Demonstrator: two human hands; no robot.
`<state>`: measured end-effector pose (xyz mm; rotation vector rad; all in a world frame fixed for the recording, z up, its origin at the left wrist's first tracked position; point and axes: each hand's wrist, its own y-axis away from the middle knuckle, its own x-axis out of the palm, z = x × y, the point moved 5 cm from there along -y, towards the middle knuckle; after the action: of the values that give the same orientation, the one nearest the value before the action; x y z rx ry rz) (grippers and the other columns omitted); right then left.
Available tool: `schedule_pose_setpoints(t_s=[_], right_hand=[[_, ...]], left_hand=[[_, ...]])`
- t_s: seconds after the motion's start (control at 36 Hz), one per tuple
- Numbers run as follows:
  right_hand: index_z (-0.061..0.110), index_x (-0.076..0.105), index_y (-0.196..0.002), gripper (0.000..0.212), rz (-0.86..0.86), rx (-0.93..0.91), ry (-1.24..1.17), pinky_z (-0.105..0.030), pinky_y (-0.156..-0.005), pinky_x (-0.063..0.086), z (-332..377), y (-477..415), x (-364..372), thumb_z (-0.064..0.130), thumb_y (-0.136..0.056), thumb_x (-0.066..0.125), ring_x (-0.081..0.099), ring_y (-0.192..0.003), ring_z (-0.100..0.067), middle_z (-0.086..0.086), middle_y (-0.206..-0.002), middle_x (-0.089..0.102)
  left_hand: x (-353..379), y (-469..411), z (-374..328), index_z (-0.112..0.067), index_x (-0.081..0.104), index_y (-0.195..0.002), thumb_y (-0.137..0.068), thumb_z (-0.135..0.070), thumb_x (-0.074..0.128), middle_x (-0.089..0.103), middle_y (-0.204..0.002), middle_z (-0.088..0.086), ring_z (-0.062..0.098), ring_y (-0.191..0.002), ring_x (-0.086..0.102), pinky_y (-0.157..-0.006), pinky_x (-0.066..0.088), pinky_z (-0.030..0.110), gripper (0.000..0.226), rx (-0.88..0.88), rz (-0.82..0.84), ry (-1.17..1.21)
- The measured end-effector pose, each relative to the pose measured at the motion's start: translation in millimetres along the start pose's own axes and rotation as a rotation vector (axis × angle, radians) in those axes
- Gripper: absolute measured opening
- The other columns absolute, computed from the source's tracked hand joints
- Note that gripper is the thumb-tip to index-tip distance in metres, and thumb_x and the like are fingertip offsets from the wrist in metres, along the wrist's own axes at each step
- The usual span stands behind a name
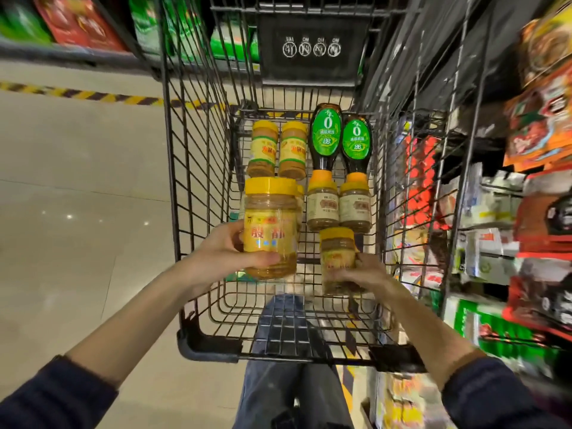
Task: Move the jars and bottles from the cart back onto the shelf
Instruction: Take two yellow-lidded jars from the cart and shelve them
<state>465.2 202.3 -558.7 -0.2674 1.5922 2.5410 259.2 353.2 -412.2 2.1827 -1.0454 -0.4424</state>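
Head view: the left hand grips a large jar with a yellow lid and yellow label. The thumb lies across the front near the base and the fingers curl round the far side. The jar is upright in that grip, over the left part of the cart, and nearer the camera than the other goods. The right hand wraps its fingers round a smaller jar, also yellow-lidded, low in the cart's right half. Whether that jar touches the wire floor cannot be told. Both forearms are bare, with dark sleeves covering the arms nearer the camera.

Beyond the hands, more stock lies on the cart floor. Two pale-labelled jars lie side by side just past the smaller jar. Two dark bottles with green labels lie beyond them, neck ends toward the person and right up against those jars. Two yellow-lidded jars lie together at the far left. The lid edge of one more jar shows from behind the large jar.

The person's jeans show through the wire floor. The shelf stands just right of the cart, packed with blurred packets in red, green and white. To the left is a pale tiled floor crossed by a strip of yellow-and-black tape.
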Motion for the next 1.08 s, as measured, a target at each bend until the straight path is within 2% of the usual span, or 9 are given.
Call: schedule_pose_setpoints(t_s=[0.19,0.28,0.42,0.5,0.61,0.78,0.89,1.0,1.08], right_hand=[[0.025,0.066,-0.101,0.063,-0.015,-0.205,-0.063,-0.039,-0.093,0.051,64.0,65.7,-20.2,0.045,-0.044,0.086,0.065,-0.099,-0.017,0.001,-0.105,0.071],[0.019,0.064,-0.105,0.054,-0.086,-0.270,-0.111,-0.024,-0.081,0.050,89.3,93.5,-35.5,0.028,-0.057,0.087,0.064,-0.095,-0.014,-0.001,-0.105,0.070],[0.017,0.060,-0.109,0.053,-0.110,-0.415,-0.204,-0.009,-0.065,0.050,131.7,150.9,-63.8,0.008,-0.062,0.084,0.066,-0.087,-0.008,0.006,-0.094,0.070],[0.014,0.057,-0.117,0.068,-0.202,-0.545,-0.242,-0.022,-0.079,0.054,154.7,198.9,-86.6,0.010,-0.056,0.087,0.067,-0.088,-0.007,0.005,-0.096,0.070],[0.010,0.057,-0.119,0.091,-0.316,-0.676,-0.296,-0.031,-0.083,0.055,175.5,263.6,-111.3,0.029,-0.037,0.092,0.069,-0.089,-0.010,0.001,-0.098,0.072],[0.023,0.061,-0.093,0.048,-0.528,-0.820,-0.329,-0.017,-0.067,0.055,182.2,351.2,-144.0,0.012,-0.053,0.086,0.068,-0.072,0.002,0.009,-0.085,0.070],[0.011,0.060,-0.105,0.054,-0.665,-0.877,-0.349,-0.018,-0.071,0.056,174.1,403.9,-155.5,0.001,-0.057,0.083,0.068,-0.072,0.001,0.002,-0.090,0.070],[0.010,0.057,-0.106,0.053,-0.832,-0.925,-0.367,-0.009,-0.064,0.051,159.1,452.8,-154.8,-0.005,-0.061,0.081,0.065,-0.068,0.010,0.014,-0.080,0.070],[0.008,0.055,-0.112,0.058,-0.953,-0.926,-0.402,-0.012,-0.068,0.053,142.8,485.1,-143.9,-0.003,-0.061,0.080,0.065,-0.070,0.008,0.001,-0.092,0.068]], left_hand=[[-5.9,33.0,-39.2,-0.020,0.059,-0.110,-0.066,-0.009,0.077,0.074,-0.094,-0.007,0.002,-0.086,0.069,-0.068,0.054,0.014,0.049,0.099,-0.047,-0.016],[-5.1,52.7,-62.0,-0.025,0.059,-0.101,-0.064,-0.010,0.077,0.073,-0.086,-0.019,-0.003,-0.079,0.068,-0.062,0.051,0.010,0.044,0.174,-0.055,-0.019],[-5.1,83.0,-95.6,-0.025,0.060,-0.101,-0.042,-0.032,0.086,0.074,-0.090,-0.016,0.002,-0.084,0.069,-0.065,0.052,0.011,0.065,0.252,-0.085,-0.006],[-1.2,105.7,-124.0,-0.026,0.060,-0.103,-0.041,-0.035,0.085,0.074,-0.089,-0.017,-0.001,-0.080,0.069,-0.064,0.051,0.010,0.068,0.330,-0.095,-0.034],[9.2,130.1,-168.5,-0.023,0.059,-0.097,-0.059,-0.007,0.078,0.073,-0.078,-0.020,-0.005,-0.071,0.068,-0.061,0.050,0.008,0.046,0.472,-0.092,-0.109],[28.5,160.0,-231.7,-0.022,0.058,-0.096,-0.066,0.006,0.075,0.072,-0.073,-0.024,-0.007,-0.069,0.067,-0.058,0.048,0.006,0.044,0.666,-0.035,-0.181],[46.2,176.1,-268.1,-0.022,0.059,-0.095,-0.067,0.009,0.074,0.072,-0.072,-0.023,-0.007,-0.068,0.067,-0.059,0.048,0.006,0.044,0.801,0.035,-0.217],[65.1,190.6,-297.5,-0.022,0.060,-0.096,-0.063,0.004,0.078,0.073,-0.076,-0.021,-0.005,-0.072,0.068,-0.062,0.049,0.007,0.046,0.915,0.153,-0.255],[83.6,204.2,-312.8,-0.023,0.060,-0.095,-0.045,-0.014,0.087,0.073,-0.078,-0.021,-0.005,-0.074,0.068,-0.064,0.049,0.007,0.057,0.988,0.290,-0.296]])
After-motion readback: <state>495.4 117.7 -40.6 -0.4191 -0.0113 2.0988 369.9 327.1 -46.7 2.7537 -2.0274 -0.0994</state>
